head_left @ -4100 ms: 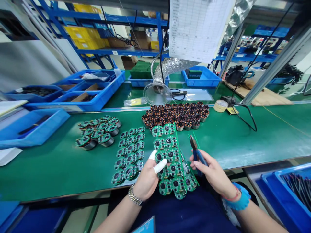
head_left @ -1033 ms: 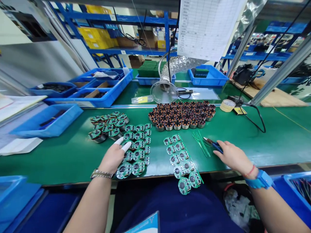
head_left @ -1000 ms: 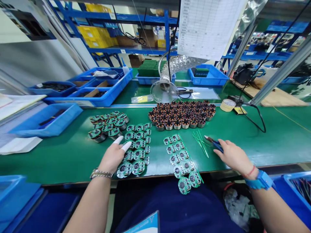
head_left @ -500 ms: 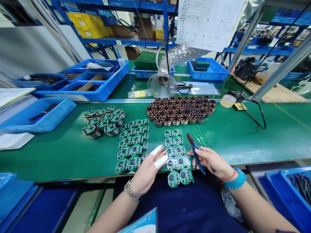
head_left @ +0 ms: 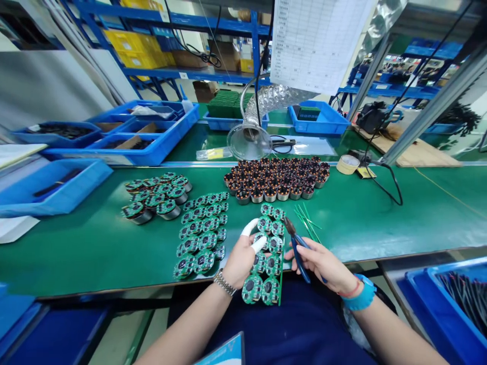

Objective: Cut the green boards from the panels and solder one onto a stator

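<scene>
Left hand (head_left: 241, 259) pinches circuit panel (head_left: 273, 265); right hand (head_left: 322, 263) holds pliers (head_left: 298, 257) aslant.

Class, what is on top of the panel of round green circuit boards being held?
Black components dot the panel of round green circuit boards; the left hand's white-covered thumb hides part. The panel's underside is hidden.
</scene>
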A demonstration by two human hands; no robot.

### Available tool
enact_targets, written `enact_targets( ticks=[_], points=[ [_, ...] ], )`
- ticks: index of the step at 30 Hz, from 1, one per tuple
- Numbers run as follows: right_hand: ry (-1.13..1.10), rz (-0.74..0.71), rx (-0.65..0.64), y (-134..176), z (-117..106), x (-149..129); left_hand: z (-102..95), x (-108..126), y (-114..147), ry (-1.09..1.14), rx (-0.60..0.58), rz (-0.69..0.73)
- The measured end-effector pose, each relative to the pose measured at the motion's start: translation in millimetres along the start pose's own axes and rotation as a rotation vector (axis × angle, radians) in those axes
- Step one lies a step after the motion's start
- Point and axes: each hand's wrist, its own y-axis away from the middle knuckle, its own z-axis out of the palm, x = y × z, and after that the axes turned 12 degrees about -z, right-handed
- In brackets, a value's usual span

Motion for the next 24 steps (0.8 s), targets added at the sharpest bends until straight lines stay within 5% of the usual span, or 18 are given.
enact_targets(
  ticks=[5, 19, 24],
  points=[
    [0.278, -0.176, 0.107, 7.5, -13.4, -8.5, -11.1, 15.5, 17.3, 0.065, -0.039, 0.07],
    [0.395, -0.18, -0.052, 12.6, -7.7, -19.3, -17.0, 18.4, 32.7, -0.019, -0.099, 0.092],
    [0.348, -0.23, -0.124, 11.0, -7.3, -20.8, -17.0, 18.0, 31.2, 0.119, -0.149, -0.003]
  ],
)
